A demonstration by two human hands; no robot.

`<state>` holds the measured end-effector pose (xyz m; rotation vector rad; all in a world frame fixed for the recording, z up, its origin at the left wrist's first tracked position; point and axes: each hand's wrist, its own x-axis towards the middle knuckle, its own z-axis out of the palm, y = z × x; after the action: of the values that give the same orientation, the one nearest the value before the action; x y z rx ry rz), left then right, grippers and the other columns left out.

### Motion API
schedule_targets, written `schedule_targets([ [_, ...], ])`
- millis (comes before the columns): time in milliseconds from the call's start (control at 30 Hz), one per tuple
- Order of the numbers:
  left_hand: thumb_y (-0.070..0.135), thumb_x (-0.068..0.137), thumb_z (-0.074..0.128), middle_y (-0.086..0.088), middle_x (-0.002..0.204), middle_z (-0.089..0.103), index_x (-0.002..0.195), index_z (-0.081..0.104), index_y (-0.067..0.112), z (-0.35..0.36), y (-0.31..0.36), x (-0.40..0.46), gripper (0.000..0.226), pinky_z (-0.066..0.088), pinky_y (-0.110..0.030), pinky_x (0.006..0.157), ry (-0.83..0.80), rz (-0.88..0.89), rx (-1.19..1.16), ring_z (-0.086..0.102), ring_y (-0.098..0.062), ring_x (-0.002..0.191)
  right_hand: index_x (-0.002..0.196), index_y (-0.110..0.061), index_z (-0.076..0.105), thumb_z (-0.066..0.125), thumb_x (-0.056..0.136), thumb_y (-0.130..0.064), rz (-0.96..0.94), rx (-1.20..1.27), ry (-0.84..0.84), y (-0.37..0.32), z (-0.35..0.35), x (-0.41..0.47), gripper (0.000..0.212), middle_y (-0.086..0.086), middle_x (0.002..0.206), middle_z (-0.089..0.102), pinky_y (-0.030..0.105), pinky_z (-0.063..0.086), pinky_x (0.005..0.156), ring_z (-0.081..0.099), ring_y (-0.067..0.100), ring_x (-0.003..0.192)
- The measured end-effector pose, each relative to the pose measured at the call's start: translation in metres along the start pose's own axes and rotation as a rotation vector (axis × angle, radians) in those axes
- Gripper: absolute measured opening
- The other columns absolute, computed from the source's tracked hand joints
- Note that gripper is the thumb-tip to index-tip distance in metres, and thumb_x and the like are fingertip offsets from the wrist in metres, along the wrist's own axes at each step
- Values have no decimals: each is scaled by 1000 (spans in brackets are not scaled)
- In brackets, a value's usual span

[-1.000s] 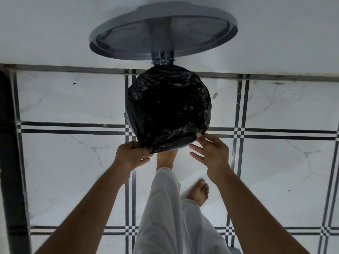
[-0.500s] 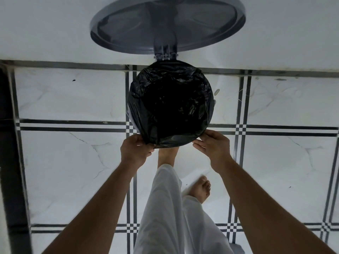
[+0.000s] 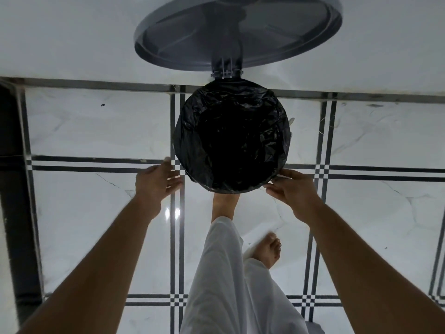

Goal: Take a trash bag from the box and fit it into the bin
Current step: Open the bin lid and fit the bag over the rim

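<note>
A black trash bag (image 3: pixel 231 136) lines the round bin, its edge folded over the rim all the way round. The bin's grey lid (image 3: pixel 238 32) stands open against the wall behind. My left hand (image 3: pixel 156 182) hovers just left of the bin with fingers spread, apart from the bag. My right hand (image 3: pixel 293 189) is at the bin's near right rim and its fingers pinch the bag's edge there. One bare foot (image 3: pixel 225 201) reaches under the bin's front.
White wall runs behind the bin. A glossy white tiled floor (image 3: pixel 84 213) with dark stripe lines spreads all round. A dark vertical frame (image 3: pixel 14 189) stands at the far left. My other foot (image 3: pixel 267 249) and white trouser legs are below the bin.
My left hand let go of the bag's rim and moved left, fingers spreading. My right hand slid a little right along the rim. The view shifted closer to the bin.
</note>
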<state>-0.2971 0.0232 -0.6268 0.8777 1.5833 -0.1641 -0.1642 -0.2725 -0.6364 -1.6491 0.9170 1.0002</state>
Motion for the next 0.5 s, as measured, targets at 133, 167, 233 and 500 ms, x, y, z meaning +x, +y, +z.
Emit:
schedule_targets([
  [133, 45, 94, 83, -3, 101, 82, 111, 75, 9, 10, 12, -19, 41, 66, -30, 78, -73, 178, 124, 81, -17, 89, 135, -5, 67, 66, 108, 3, -107, 52, 122, -16, -3, -5, 29, 19, 122, 81, 38, 66, 83, 81, 34, 101],
  [167, 43, 94, 84, -4, 101, 82, 113, 76, 10, 13, 12, -20, 39, 66, -29, 78, -53, 204, 144, 80, -15, 88, 137, -8, 67, 64, 111, -7, -162, 44, 168, -19, -1, -5, 26, 15, 122, 81, 38, 66, 83, 81, 31, 103],
  [233, 32, 98, 82, -7, 97, 80, 109, 77, 9, 18, 12, -18, 26, 68, -31, 81, -13, 209, 119, 77, -14, 81, 139, -16, 71, 64, 112, -33, -248, 5, 223, -26, 8, -4, 32, 5, 120, 83, 44, 67, 90, 81, 27, 109],
  [500, 10, 114, 49, -2, 96, 73, 96, 69, 14, 20, 22, 13, 28, 61, -21, 74, -40, -30, -41, 65, -11, 82, 113, -17, 78, 70, 109, -45, -150, 177, 270, -45, 37, 7, 29, 3, 114, 82, 53, 65, 105, 78, 28, 115],
])
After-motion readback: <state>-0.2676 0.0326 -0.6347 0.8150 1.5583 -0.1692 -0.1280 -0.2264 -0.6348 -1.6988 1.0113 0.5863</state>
